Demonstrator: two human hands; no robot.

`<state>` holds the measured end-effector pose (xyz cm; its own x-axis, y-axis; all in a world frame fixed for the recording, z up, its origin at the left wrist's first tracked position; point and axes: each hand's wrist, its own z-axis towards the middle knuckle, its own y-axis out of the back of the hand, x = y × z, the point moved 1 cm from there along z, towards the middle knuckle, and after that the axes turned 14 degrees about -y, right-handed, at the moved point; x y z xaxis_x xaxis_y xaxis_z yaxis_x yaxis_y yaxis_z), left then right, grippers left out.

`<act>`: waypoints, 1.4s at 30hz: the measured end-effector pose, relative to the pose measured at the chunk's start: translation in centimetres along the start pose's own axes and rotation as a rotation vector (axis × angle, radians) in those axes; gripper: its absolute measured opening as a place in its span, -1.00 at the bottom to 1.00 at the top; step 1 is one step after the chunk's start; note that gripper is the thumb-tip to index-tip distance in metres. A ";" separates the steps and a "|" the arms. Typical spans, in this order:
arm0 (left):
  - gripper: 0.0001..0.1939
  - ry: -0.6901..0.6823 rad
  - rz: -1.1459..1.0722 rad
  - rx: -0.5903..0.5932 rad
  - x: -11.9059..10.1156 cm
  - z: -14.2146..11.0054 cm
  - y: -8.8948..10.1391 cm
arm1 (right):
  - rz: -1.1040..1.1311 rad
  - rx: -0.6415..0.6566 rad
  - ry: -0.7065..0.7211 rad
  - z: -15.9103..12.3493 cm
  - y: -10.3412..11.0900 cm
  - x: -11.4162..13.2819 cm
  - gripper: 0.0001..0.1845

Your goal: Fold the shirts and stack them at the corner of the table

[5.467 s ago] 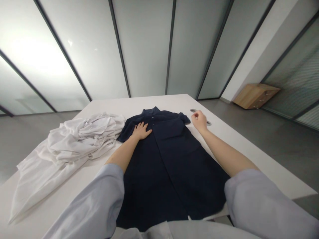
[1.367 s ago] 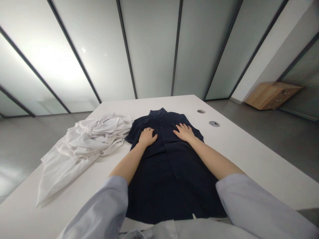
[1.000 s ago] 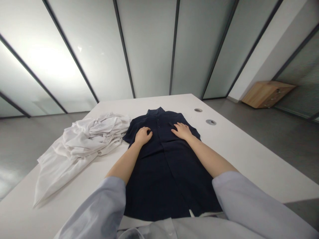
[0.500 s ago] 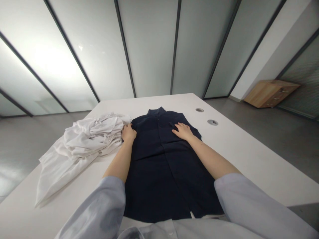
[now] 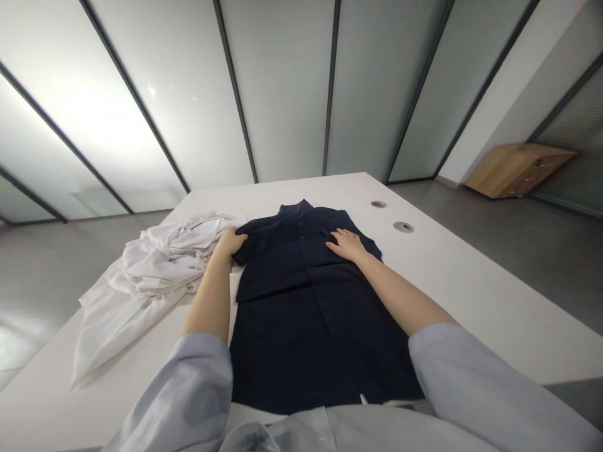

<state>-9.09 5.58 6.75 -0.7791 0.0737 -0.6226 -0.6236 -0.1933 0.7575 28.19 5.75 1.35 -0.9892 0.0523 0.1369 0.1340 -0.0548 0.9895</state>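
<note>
A dark navy short-sleeved shirt (image 5: pixel 301 314) lies spread flat, front up, with its collar at the far end and its hem towards me. My left hand (image 5: pixel 230 241) is closed on the edge of its left-hand sleeve, thumb on top; the other fingers are mostly hidden. On the chest at the right, my right hand (image 5: pixel 347 244) lies flat with fingers apart. A crumpled heap of white cloth (image 5: pixel 164 257) sits just left of my left hand, partly behind my wrist.
The white table (image 5: pixel 475 301) carries both the shirt and the white heap. Two round cable holes (image 5: pixel 403 227) sit near its right edge. A wooden cabinet (image 5: pixel 513 169) stands on the floor at the far right, and frosted glass panels (image 5: pixel 282 88) rise behind the table.
My left hand has moved left, drawing the shirt's sleeve outward, so the sleeve now lies spread towards the white cloth. My right hand stays in place on the chest.
</note>
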 end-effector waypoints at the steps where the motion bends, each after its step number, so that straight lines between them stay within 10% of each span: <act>1: -0.82 0.016 -0.077 -0.065 -0.1 0.0 0.3 | 0.002 0.003 0.000 0.0 0.0 0.0 -0.37; 7: -0.64 0.021 -0.905 -0.173 0.0 -0.2 1.0 | 0.013 0.008 0.008 0.3 -0.3 -0.2 -0.35; 15: -0.38 -0.144 -1.010 -0.292 -1.7 2.5 0.1 | 0.020 0.016 -0.010 0.5 -0.6 -0.2 -0.34; 21: -0.44 -0.335 -0.938 0.150 -5.7 2.9 -2.4 | 0.012 0.019 0.010 0.4 -0.4 -0.2 -0.34; 29: -0.66 -0.215 -0.468 0.077 -2.7 2.4 -4.7 | 0.019 0.009 -0.001 0.4 -0.4 -0.2 -0.35; 35: -0.42 -0.350 0.147 -0.073 -1.1 1.7 -5.6 | 0.031 0.014 -0.003 0.3 -0.4 -0.1 -0.35; 42: -0.40 -0.190 0.163 0.169 -0.8 6.0 -5.0 | 0.017 0.015 -0.016 0.2 -0.2 0.0 -0.36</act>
<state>-5.79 12.37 4.66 -0.8579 0.2401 -0.4542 -0.4788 -0.0528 0.8764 28.15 5.92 1.17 -0.9858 0.0673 0.1538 0.1513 -0.0407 0.9876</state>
